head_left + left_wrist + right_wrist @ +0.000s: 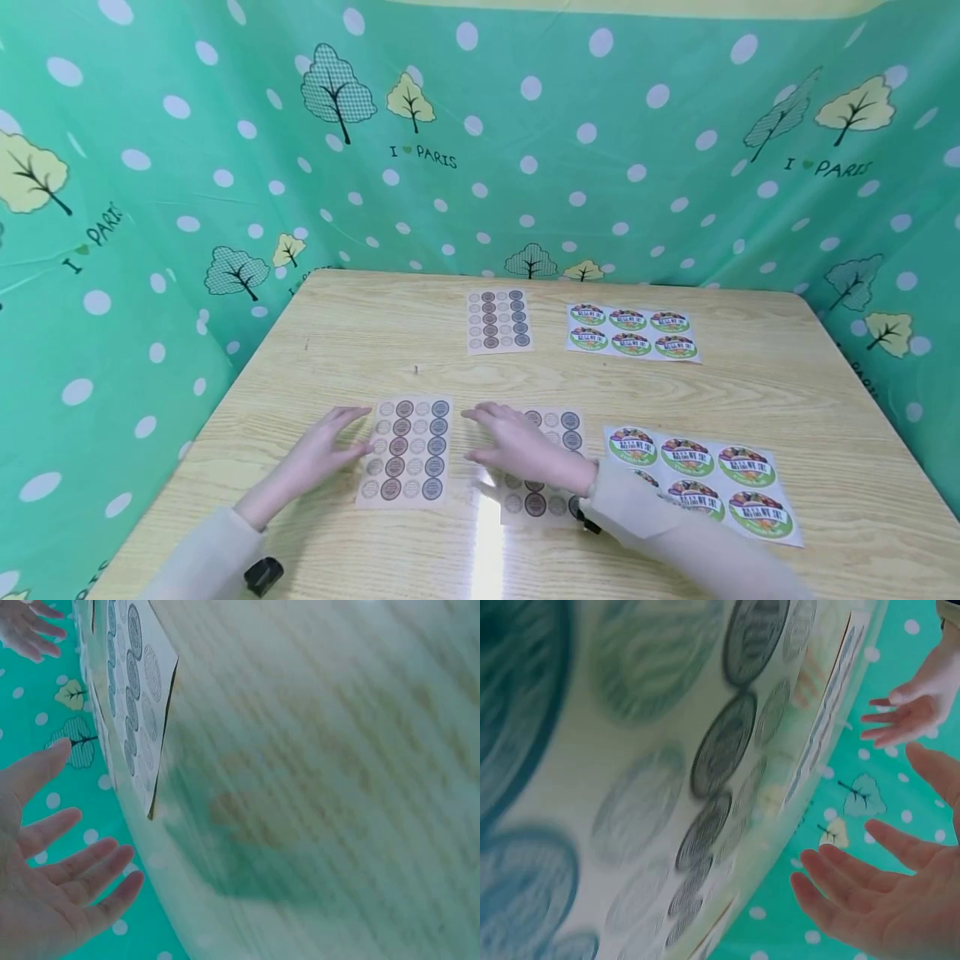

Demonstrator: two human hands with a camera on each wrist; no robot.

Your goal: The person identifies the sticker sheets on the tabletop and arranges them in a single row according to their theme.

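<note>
On the table lies a sheet of round stickers [412, 454], printed in columns of pale, brown and dark grey-blue circles. My left hand [330, 446] hovers at its left edge with fingers spread and holding nothing; in the left wrist view the same hand [67, 877] shows an open palm. My right hand [521, 442] hangs over a second sheet of round stickers [572, 421], hiding part of it, its fingers pointing left. In the right wrist view the right hand [885, 885] has its fingers apart and nothing between them.
At the front right lies a sheet of oval fruit-label stickers [750, 467], partly under the right sleeve [637, 500]. Farther back are a smaller-looking sheet of round stickers [498, 322] and another sheet of oval labels [632, 332]. A green dotted curtain [480, 167] surrounds the wooden table [360, 333].
</note>
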